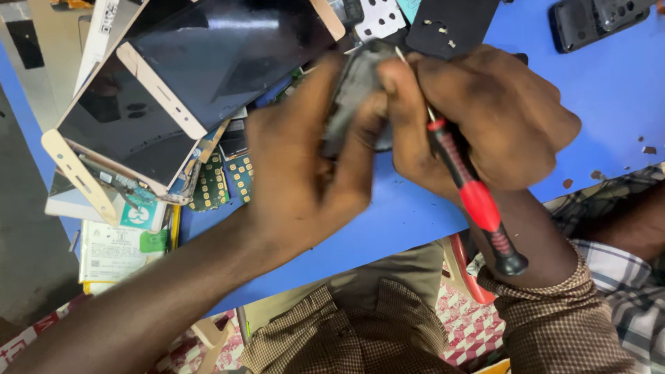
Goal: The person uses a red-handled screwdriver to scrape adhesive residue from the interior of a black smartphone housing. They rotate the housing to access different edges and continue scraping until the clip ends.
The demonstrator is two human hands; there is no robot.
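one head view, looking steeply down, close over the blue table point(609, 104).

Two dark rectangular phone screens in gold frames: one point(228, 55) overlapping the other point(121, 125), piled at the left edge of the blue table point(609, 104). Below them, overhanging that edge, a white rectangular label with a green patch point(114, 249) and a small teal-and-white sticker point(140, 215). At the far edge, a white code label point(109, 17).
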